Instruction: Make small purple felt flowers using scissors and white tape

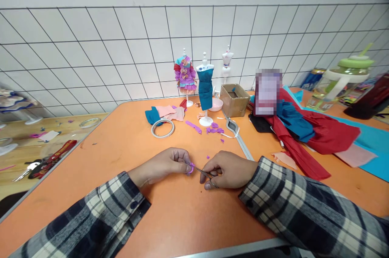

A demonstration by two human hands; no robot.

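My left hand (165, 165) rests on the orange table (121, 148), its fingers pinched on a small purple fabric piece (191, 167). My right hand (226, 169) is closed round thin metal tweezers (203, 172), whose tip touches the purple piece. Both wrists lie on the table in plaid sleeves. A tiny purple scrap (208, 156) lies just behind the hands.
Behind stand three small mannequins: one in a purple dress (185, 73), one in a teal dress (206, 88), one bare (227, 61). Nearby are a tape roll (163, 127), purple scraps (214, 129), a cardboard box (234, 99), red and blue fabric (304, 128), and a green-lidded jar (343, 82).
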